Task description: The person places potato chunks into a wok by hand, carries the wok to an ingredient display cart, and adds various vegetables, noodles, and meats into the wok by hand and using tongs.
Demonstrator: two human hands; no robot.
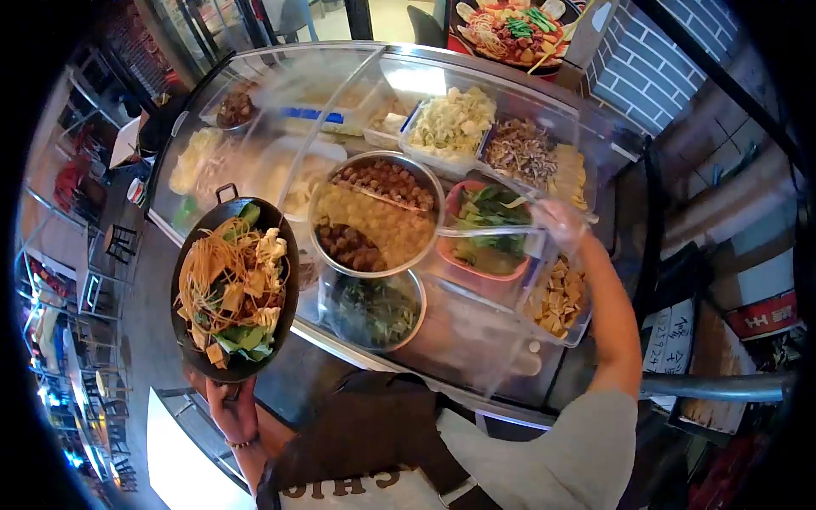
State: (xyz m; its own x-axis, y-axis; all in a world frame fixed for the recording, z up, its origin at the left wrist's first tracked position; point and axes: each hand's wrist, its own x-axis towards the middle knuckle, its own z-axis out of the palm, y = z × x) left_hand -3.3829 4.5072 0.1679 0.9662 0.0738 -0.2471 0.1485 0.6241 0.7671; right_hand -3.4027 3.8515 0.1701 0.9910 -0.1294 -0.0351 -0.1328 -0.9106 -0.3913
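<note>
My left hand (pixel 228 399) grips the handle of a dark oval pan (pixel 291 319) at the left, beside the food case. In the pan lie noodles (pixel 200 276), leafy greens and tofu-like pieces. My right hand (pixel 561 223) reaches over the right part of the case, its fingers curled around metal tongs (pixel 493 230). The tongs extend left over a pink tub (pixel 444 248) of leafy greens (pixel 501 212). Left of that tub stands a round metal bowl (pixel 314 223) with meatballs and yellow pieces. Whether the tong tips hold anything is unclear.
Below the metal bowl is a bowl of dark greens (pixel 374 310). Tubs of cabbage (pixel 455 123), shredded mushrooms (pixel 520 153) and tofu cubes (pixel 557 297) stand around. Clear covers (pixel 340 93) span the case's left and back. A metal rail (pixel 714 388) runs at right.
</note>
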